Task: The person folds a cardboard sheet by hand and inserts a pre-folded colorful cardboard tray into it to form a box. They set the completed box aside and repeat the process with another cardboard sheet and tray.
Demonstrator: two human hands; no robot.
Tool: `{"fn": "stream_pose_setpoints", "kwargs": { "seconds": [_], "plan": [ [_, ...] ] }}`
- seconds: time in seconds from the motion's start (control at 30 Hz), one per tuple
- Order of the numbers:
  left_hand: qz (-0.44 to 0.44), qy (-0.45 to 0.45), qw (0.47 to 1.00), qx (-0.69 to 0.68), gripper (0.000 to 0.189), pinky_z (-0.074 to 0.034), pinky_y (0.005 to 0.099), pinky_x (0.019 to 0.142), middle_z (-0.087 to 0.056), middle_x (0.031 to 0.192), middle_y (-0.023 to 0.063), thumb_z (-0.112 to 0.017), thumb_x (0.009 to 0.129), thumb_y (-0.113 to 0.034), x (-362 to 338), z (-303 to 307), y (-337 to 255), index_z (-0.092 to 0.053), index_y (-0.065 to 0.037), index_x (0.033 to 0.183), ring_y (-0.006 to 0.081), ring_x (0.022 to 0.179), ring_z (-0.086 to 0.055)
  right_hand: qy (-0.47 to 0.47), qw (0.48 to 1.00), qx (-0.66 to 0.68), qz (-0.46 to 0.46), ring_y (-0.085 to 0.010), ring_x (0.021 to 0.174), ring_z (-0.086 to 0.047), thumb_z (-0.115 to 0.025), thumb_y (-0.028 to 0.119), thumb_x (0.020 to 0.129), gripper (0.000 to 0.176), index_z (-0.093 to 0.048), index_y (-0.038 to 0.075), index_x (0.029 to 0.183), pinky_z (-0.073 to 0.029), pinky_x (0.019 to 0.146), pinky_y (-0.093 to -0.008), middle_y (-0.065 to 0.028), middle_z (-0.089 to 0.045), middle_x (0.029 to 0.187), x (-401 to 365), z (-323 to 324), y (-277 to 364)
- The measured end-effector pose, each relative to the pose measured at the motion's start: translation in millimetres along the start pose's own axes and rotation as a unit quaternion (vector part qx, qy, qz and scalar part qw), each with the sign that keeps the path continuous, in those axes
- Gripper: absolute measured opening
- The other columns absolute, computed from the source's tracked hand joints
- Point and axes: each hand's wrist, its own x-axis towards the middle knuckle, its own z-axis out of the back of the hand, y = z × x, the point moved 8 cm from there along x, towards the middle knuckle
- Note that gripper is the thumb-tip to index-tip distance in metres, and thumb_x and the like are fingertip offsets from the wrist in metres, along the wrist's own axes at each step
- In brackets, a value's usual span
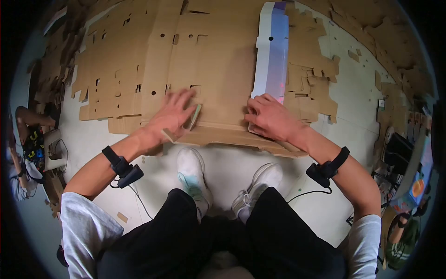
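A large brown cardboard sheet (223, 69) with cut slots and round holes lies before me. Its near edge is folded up into a long flap (227, 137). My left hand (173, 114) is at the left end of this fold, its fingers stretched out and slightly blurred, beside a small upright tab (195, 117). On the right, my right hand (272, 117) has its fingers curled over the sheet's corner, at the lower end of a white and purple printed strip (272, 51). The undersides of both hands are hidden.
More flat cardboard (111, 69) lies at the left, with further pieces (306, 79) at the right. My shoes (190, 169) stand on the pale floor just below the flap. Other people (35, 135) are at the far left and lower right edges.
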Motion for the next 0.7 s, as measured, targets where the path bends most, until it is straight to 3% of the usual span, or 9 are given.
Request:
{"fn": "stream_pose_setpoints", "kwargs": {
  "seconds": [0.03,0.13,0.23,0.37,0.4,0.5,0.6,0.63,0.7],
  "plan": [
    [0.049,-0.002,0.997,0.056,0.074,-0.041,0.0534,0.121,-0.029,0.167,0.025,-0.082,0.084,-0.026,-6.9,-0.4,5.1,-0.052,-0.008,0.149,0.0519,0.148,-0.039,-0.024,1.0,-0.005,0.008,-0.0308,0.111,-0.058,-0.08,0.018,0.086,0.023,-0.072,0.008,0.105,-0.048,0.101,-0.045,-0.011,-0.058,0.108,-1.0,4.8,2.3],
    [0.267,0.056,0.962,0.002,0.078,-0.045,0.0586,0.117,-0.017,0.17,0.027,-0.087,0.083,-0.031,-34.9,-3.6,30.0,-0.051,-0.014,0.151,0.0577,0.146,-0.038,-0.078,0.996,-0.028,0.035,-0.0307,0.112,-0.058,-0.08,0.013,0.082,0.024,-0.072,0.006,0.103,-0.049,0.102,-0.0441,-0.0111,-0.059,0.11,-6.1,13.6,1.6],
    [0.337,0.079,0.93,-0.124,0.084,-0.049,0.056,0.115,-0.016,0.167,0.0309,-0.088,0.085,-0.034,-65.5,-21.9,72.8,-0.046,-0.021,0.156,0.0561,0.145,-0.041,-0.092,0.994,-0.041,0.034,-0.0313,0.113,-0.059,-0.079,0.009,0.076,0.027,-0.071,0.005,0.102,-0.05,0.101,-0.0431,-0.0112,-0.06,0.111,-12.3,11.1,0.6],
    [0.343,0.049,0.897,-0.276,0.09,-0.051,0.047,0.114,-0.027,0.156,0.0376,-0.085,0.089,-0.036,-96.8,-56.6,109.7,-0.035,-0.025,0.163,0.0546,0.134,-0.052,-0.074,0.996,-0.039,0.006,-0.0322,0.112,-0.06,-0.077,0.005,0.07,0.032,-0.07,0.005,0.102,-0.051,0.101,-0.0426,-0.011,-0.061,0.112,-7.1,5.6,-5.8],
    [0.377,0.055,0.868,-0.317,0.081,-0.051,0.0476,0.115,-0.041,0.149,0.0325,-0.08,0.095,-0.034,-99.2,-52.4,103.5,-0.037,-0.022,0.162,0.0485,0.129,-0.057,-0.071,0.997,-0.041,0.0,-0.0322,0.111,-0.06,-0.077,0.004,0.07,0.032,-0.07,0.006,0.102,-0.052,0.101,-0.0426,-0.0109,-0.061,0.111,-6.3,4.2,-6.6],
    [0.418,0.009,0.753,-0.507,0.068,-0.057,0.0409,0.105,-0.058,0.137,0.0214,-0.074,0.1,-0.031,-101.1,-45.0,95.4,-0.045,-0.017,0.159,0.0315,0.113,-0.066,-0.076,0.996,-0.054,0.003,-0.0319,0.109,-0.061,-0.076,0.004,0.071,0.03,-0.069,0.006,0.1,-0.052,0.099,-0.0421,-0.0107,-0.061,0.109,-5.3,6.0,-4.1],
    [0.467,-0.059,0.496,-0.73,0.048,-0.061,0.0348,0.1,-0.06,0.13,0.0162,-0.068,0.103,-0.029,-105.7,-50.0,110.9,-0.059,-0.006,0.144,0.0252,0.114,-0.066,-0.084,0.995,-0.058,0.003,-0.0314,0.106,-0.062,-0.075,0.004,0.074,0.025,-0.069,0.006,0.098,-0.052,0.097,-0.0419,-0.0108,-0.061,0.107,-5.2,5.7,-4.0],
    [0.47,-0.113,0.436,-0.759,0.038,-0.064,0.0318,0.096,-0.061,0.125,0.0139,-0.066,0.104,-0.026,-100.8,-30.9,101.3,-0.064,-0.003,0.134,0.0246,0.113,-0.066,-0.089,0.994,-0.062,-0.003,-0.0313,0.105,-0.062,-0.075,0.005,0.074,0.024,-0.069,0.006,0.098,-0.052,0.097,-0.0419,-0.0108,-0.061,0.106,-6.7,4.3,-5.3],
    [0.458,-0.103,0.446,-0.762,0.044,-0.06,0.0319,0.1,-0.063,0.129,0.0128,-0.069,0.101,-0.024,-94.4,-19.8,93.1,-0.062,-0.003,0.139,0.0232,0.115,-0.065,-0.102,0.992,-0.07,-0.016,-0.031,0.104,-0.062,-0.075,0.005,0.076,0.022,-0.069,0.006,0.097,-0.052,0.096,-0.0419,-0.0107,-0.061,0.104,-10.4,1.4,-8.3]
  ]
}}
